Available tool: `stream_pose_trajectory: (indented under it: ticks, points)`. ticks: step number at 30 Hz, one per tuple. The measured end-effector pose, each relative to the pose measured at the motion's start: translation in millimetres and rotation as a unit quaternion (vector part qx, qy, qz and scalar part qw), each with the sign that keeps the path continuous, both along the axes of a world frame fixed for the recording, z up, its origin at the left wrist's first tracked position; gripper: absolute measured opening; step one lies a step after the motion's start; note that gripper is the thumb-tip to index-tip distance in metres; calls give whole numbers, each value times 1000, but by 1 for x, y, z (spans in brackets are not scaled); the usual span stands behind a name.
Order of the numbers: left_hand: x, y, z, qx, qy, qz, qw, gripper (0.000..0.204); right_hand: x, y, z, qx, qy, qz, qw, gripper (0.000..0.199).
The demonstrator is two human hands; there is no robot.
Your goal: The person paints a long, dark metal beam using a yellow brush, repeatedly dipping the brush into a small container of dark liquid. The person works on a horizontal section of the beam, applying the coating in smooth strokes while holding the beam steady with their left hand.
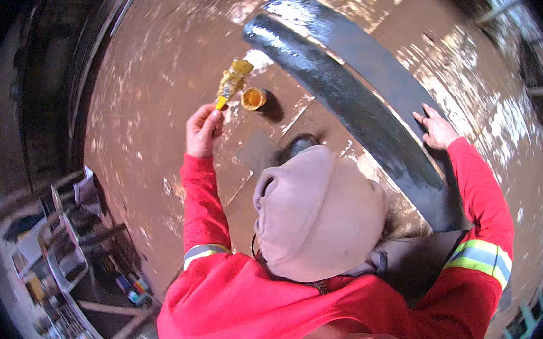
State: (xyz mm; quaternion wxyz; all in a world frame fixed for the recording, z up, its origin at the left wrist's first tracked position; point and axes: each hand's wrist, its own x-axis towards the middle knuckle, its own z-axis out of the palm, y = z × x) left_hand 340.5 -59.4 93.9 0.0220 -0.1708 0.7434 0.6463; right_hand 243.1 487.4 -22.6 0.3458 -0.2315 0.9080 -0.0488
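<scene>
Your left hand (202, 131) is clamped on the yellow handle of a paint-crusted brush (233, 82), above the stained brown floor (132, 130), between its left edge and two long dark glossy panels (344, 103). Your right hand (439, 130), fingers apart, rests on the right panel (371, 57). Near the brush stands a small round pot (264, 95) with orange content.

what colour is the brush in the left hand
Mostly yellow; the brush shows best in the head view.

Long curved black panels (342, 101), smooth and glossy toward top centre.
Matt red cloth sleeves (201, 195), lower frame; patchily shiny brown floor (143, 109).
</scene>
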Motion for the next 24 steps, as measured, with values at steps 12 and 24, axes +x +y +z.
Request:
stream_pose_trajectory:
  ticks: [12,24]
  points:
    - [-177,136,-44,-221,-36,-338,914,15,16,45,9,14,17,22,1000,71]
    - [-294,157,-63,-753,8,-309,580,20,39,38,-4,38,6,-53,998,74]
